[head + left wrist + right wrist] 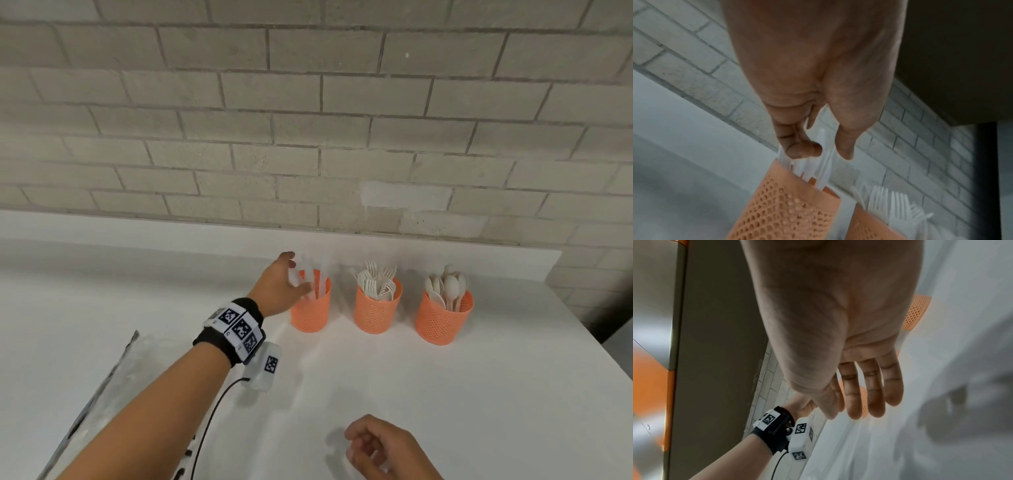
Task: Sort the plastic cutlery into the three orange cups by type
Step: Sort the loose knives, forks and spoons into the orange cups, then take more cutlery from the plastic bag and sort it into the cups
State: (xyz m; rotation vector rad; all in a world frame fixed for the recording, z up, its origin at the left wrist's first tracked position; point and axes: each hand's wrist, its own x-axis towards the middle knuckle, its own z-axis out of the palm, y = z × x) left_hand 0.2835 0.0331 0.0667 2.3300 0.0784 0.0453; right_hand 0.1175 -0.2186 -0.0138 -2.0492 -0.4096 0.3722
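The left hand (279,286) reaches over the leftmost orange cup (311,310), its fingers (797,146) and thumb curled round a bunch of white plastic knives (823,164) whose lower ends already stand inside that cup; the upper ends stick up past the fingertips, blurred in the head view. In the left wrist view the fingertips sit just above the cup's rim, with the knives passing between thumb and fingers. The middle cup (376,308) holds forks (376,279), tines up, and the right cup (443,320) holds spoons (447,289), bowls up. The three cups stand in a row on the white counter (445,394), near the brick wall (308,120) and apart from one another, the right cup closest to the counter's right edge. The right hand (383,445) hovers low over the near part of the counter, well apart from the cups, fingers loosely bent and holding nothing; the right wrist view shows its fingers (873,386) nearly straight. Between that hand and the cups the counter lies bare. A crumpled clear plastic bag (113,373) lies at the left, beside the left forearm
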